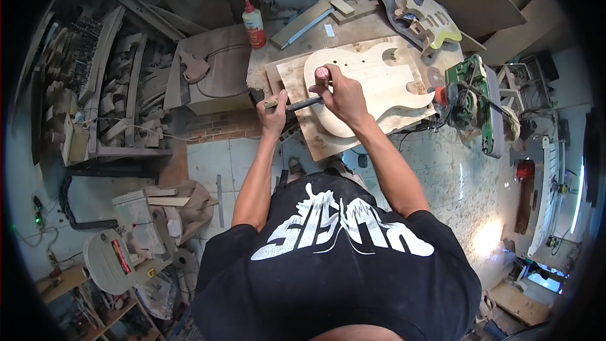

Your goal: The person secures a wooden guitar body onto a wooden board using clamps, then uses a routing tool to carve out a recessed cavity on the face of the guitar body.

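Observation:
A pale wooden guitar body (385,88) lies on a plywood board (322,148) on the workbench (271,63). My right hand (342,101) is closed round a wooden handle with a pink top (322,72) on a dark bar clamp (302,104), at the body's left side. My left hand (273,117) grips the other end of the clamp at the board's left edge, with a short wooden piece by its fingers. Whether the clamp's jaws touch the wood is hidden by my hands.
A glue bottle (254,28), wood offcuts (297,28) and other guitar bodies (429,22) are on the bench. A green sander (473,104) sits at its right. A rack of wood pieces (120,88) stands left, machinery (126,246) lower left.

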